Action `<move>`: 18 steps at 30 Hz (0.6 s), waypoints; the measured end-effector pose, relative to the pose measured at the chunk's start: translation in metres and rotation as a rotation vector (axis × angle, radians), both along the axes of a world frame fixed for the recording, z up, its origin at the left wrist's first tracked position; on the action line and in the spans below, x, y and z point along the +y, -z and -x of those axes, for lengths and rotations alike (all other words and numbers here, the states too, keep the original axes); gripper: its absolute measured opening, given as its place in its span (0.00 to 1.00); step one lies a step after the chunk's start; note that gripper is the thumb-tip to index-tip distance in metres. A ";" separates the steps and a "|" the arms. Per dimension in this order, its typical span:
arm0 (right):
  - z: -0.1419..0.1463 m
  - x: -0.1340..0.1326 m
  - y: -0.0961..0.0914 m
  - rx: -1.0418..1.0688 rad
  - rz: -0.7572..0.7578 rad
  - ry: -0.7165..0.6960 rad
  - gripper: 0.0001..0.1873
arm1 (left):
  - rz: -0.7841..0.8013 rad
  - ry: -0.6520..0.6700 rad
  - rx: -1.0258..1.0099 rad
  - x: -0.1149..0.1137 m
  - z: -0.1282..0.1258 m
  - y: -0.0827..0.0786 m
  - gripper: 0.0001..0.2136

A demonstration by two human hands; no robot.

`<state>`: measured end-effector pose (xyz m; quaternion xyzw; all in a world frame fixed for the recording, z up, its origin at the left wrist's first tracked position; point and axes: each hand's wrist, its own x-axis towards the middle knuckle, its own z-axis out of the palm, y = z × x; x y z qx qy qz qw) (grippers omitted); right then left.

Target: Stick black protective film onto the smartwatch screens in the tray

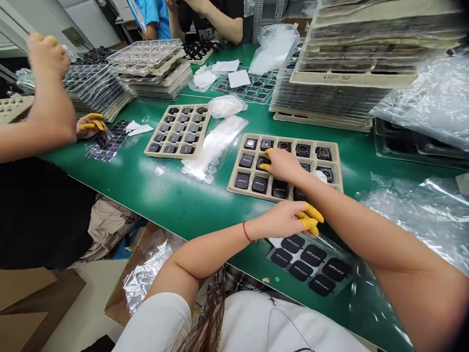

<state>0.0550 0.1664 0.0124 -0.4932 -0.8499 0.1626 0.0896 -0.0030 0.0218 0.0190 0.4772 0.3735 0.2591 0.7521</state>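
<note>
Yellow finger cots cover some fingertips of both hands. My right hand (pixel 284 165) reaches into a beige compartment tray (pixel 236 183), its thumb and finger closed around a black smartwatch body (pixel 261 163) in the middle row. Other cells hold similar watch bodies, some with printed black faces, such as the front-row one (pixel 260 184). Under my right forearm, my left hand (pixel 287 218) has its fingers stretched out, with nothing visible in them. Just below it lies a sheet of black rounded-square stickers (pixel 314 255) with white lettering, partly covered by clear film.
A second beige tray (pixel 178 156) stands left of mine, beside clear film strips (pixel 223 142). Tall tray stacks (pixel 330 102) rise at the back right. Plastic bags (pixel 432 210) lie right. A co-worker's arm (pixel 51 112) is at left; other people sit across the green table (pixel 205 210).
</note>
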 end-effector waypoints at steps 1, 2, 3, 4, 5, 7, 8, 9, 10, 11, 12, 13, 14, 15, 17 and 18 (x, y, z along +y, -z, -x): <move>-0.003 0.000 0.000 0.021 0.023 -0.010 0.17 | 0.012 -0.036 -0.006 0.001 0.000 0.001 0.05; -0.006 0.000 0.000 0.045 0.041 -0.019 0.17 | 0.027 -0.069 -0.007 0.003 -0.001 0.002 0.04; -0.009 -0.001 -0.002 0.070 0.054 -0.025 0.16 | 0.037 -0.102 -0.007 0.004 0.000 0.004 0.02; -0.014 -0.004 -0.006 0.089 0.058 -0.023 0.15 | 0.037 -0.136 -0.005 0.007 0.000 0.005 0.01; -0.021 -0.009 -0.011 0.115 0.053 -0.012 0.14 | 0.027 -0.178 -0.008 0.009 0.001 0.007 0.03; -0.041 -0.026 -0.026 0.225 0.024 0.025 0.14 | -0.010 -0.289 -0.021 0.012 0.002 0.010 0.08; -0.053 -0.038 -0.033 0.296 0.009 0.035 0.14 | -0.033 -0.343 -0.028 0.013 0.002 0.010 0.14; -0.066 -0.052 -0.040 0.360 0.001 0.028 0.13 | -0.054 -0.382 -0.043 0.013 0.002 0.010 0.20; -0.079 -0.066 -0.045 0.407 0.002 0.001 0.12 | -0.077 -0.398 -0.066 0.012 0.001 0.010 0.25; -0.091 -0.081 -0.049 0.432 0.013 -0.041 0.11 | -0.109 -0.388 -0.089 0.011 0.001 0.010 0.29; -0.101 -0.095 -0.049 0.434 0.034 -0.084 0.11 | -0.147 -0.357 -0.100 0.009 0.000 0.009 0.31; -0.111 -0.108 -0.048 0.433 0.068 -0.120 0.12 | -0.183 -0.310 -0.094 0.007 -0.001 0.009 0.32; -0.118 -0.118 -0.044 0.450 0.120 -0.137 0.14 | -0.218 -0.258 -0.065 0.005 -0.001 0.010 0.32; -0.125 -0.126 -0.040 0.494 0.188 -0.125 0.14 | -0.251 -0.208 -0.021 0.003 -0.002 0.011 0.33; -0.133 -0.135 -0.029 0.604 0.322 -0.036 0.13 | -0.295 -0.117 0.041 0.000 -0.003 0.014 0.37; -0.135 -0.137 -0.025 0.638 0.354 0.011 0.12 | -0.305 -0.085 0.036 -0.001 -0.005 0.016 0.39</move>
